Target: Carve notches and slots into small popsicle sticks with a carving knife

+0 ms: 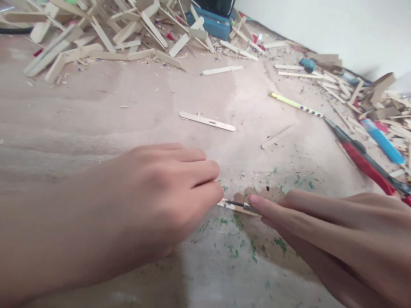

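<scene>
My left hand (170,188) is closed low over the table, its fingers curled and pinching a wooden craft stick (250,211). Most of that stick is hidden under the fingers; its right part sticks out. In my right hand (324,231) is a slim tool (237,204) with a thin dark metal tip and a silvery collar. Its handle is covered by the fingers, and I cannot make out its exact kind. The tip lies along the stick, close to my left fingertips. Beyond the hands lies another craft stick (208,121) with a short slot in it.
Piles of craft sticks (128,30) fill the back left. Red-handled pliers (366,162), a yellow pencil (295,104) and a blue strip-like object (383,141) lie at right. Behind stands a blue block (213,25) under something black. Green flecks dot the table (80,111).
</scene>
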Tool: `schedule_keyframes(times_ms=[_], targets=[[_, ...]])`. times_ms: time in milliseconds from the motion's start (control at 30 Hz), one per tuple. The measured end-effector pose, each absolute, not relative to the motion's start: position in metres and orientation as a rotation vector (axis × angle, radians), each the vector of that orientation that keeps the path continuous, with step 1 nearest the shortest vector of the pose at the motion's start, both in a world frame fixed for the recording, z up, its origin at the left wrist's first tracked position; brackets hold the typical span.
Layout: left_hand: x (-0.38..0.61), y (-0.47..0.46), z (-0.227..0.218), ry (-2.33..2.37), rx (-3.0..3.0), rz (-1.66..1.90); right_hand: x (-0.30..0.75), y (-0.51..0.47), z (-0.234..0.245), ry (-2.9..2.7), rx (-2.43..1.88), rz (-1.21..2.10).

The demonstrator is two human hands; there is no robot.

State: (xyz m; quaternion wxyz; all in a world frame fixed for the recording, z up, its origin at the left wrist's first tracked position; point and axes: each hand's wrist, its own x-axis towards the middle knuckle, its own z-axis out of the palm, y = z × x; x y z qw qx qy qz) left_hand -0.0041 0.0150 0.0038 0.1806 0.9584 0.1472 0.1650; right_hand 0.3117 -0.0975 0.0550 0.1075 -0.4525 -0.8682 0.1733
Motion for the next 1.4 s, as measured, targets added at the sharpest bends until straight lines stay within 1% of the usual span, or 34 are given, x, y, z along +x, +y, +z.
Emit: schedule_keyframes(times_ms=[167, 267, 367, 467, 667, 867, 1100, 1200, 1400], targets=[[-0.001, 0.012, 0.006, 0.388, 2.683, 0.456, 0.315, -0.091, 0.058, -2.631, -1.247, 0.551], [0.003, 0.01, 0.008, 0.45, 2.633, 0.415, 0.314, -0.09, 0.061, -2.643, -1.256, 0.583], [0.006, 0.01, 0.008, 0.493, 2.563, 0.438, 0.312, -0.094, 0.062, -2.618, -1.284, 0.536], [0.006, 0.011, 0.006, 0.482, 2.51, 0.435, 0.315, -0.101, 0.059, -2.627, -1.317, 0.51], [0.005, 0.009, 0.002, 0.55, 2.456, 0.404, 0.315, -0.099, 0.051, -2.636, -1.223, 0.543], [0.01, 0.009, 0.003, 0.602, 2.413, 0.382, 0.302, -0.081, 0.058, -2.415, -1.312, 0.82], [0.009, 0.009, 0.0, 0.59, 2.411, 0.395, 0.298, -0.079, 0.055, -2.266, -1.333, 0.983], [0.009, 0.011, 0.004, 0.575, 2.412, 0.375, 0.303, -0.081, 0.054, -2.293, -1.343, 0.963], [0.01, 0.012, 0.008, 0.573, 2.407, 0.385, 0.313, -0.095, 0.049, -2.349, -1.314, 0.795]])
